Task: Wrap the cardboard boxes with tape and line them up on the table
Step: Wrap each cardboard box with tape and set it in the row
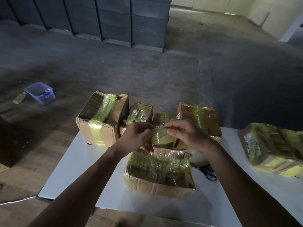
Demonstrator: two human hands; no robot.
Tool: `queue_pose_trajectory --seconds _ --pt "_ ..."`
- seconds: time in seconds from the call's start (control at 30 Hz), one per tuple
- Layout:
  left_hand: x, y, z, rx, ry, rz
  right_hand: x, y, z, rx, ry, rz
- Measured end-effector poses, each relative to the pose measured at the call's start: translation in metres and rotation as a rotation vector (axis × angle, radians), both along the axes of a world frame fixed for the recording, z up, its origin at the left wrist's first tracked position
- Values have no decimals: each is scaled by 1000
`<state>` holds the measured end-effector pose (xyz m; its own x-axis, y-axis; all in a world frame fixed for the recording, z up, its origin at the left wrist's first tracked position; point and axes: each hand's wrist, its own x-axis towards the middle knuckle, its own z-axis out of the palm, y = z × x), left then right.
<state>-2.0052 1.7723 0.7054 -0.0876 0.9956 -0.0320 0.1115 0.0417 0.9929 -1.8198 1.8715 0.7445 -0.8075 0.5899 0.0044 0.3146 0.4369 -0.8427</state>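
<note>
A white, smooth-topped desk (pixel 78 169) carries six cardboard boxes, all brown, creased and banded with glossy yellowish clear tape that wrinkles and catches the light. The big left box (pixel 98 122) stands at the far left corner with one broad tape band over its top and front. The right-hand box (pixel 275 149) lies apart at the desk's right edge, heavily wrapped, a printed label on its end. The near box (pixel 159 171) sits closest to the person, its whole top under crinkled film, its front wall dented and ridged. Along the far edge stand the back right box (pixel 200 118), the small box (pixel 139 112) and, between those two, the smallest box (pixel 162 117), partly hidden behind the hands. On the floor to the left lie a blue plastic basket (pixel 40 92) and a pale green bottle (pixel 19 97) just beside it. Above the near box, the left hand (pixel 136 136) grips the tape roll (pixel 159 137), its fingers (pixel 147 145) curled round the roll's left side and underside. The right hand (pixel 186 135) pinches the roll's upper rim between thumb and forefinger, the other fingers loosely bent; whether it holds a loose tape end cannot be told. Black-handled scissors (pixel 208 172) lie flat on the desk just right of the near box.
</note>
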Motion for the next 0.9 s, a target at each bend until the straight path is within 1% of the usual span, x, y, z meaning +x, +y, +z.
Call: queue_pose_trajectory --seconds 0.17,0.23,0.33,0.37,0.47,0.63,0.73,0.8,0.87,0.9 --pt "1 1 4 -5 -3 13 -1 0 1 -2 9 -7" --pt "2 1 4 11 -33 35 -1 1 1 10 20 -30" --pt "3 3 1 47 -42 184 -3 1 -3 127 4 -68" --pt "3 4 0 63 3 248 -5 1 -5 192 -6 -73" --pt "8 6 -2 109 231 368 -8 -1 -10 359 -2 -74" --pt "16 9 0 137 401 404 -13 -4 -13 510 20 -90" --pt "17 10 4 164 455 409 -15 -4 -13 557 22 -90" --pt "15 10 7 182 480 376 -15 -3 -12 553 36 -92" --pt "13 10 10 192 450 346 -13 -3 -11 508 56 -102" --pt "12 10 11 194 401 337 -12 -3 -11 478 66 -109"
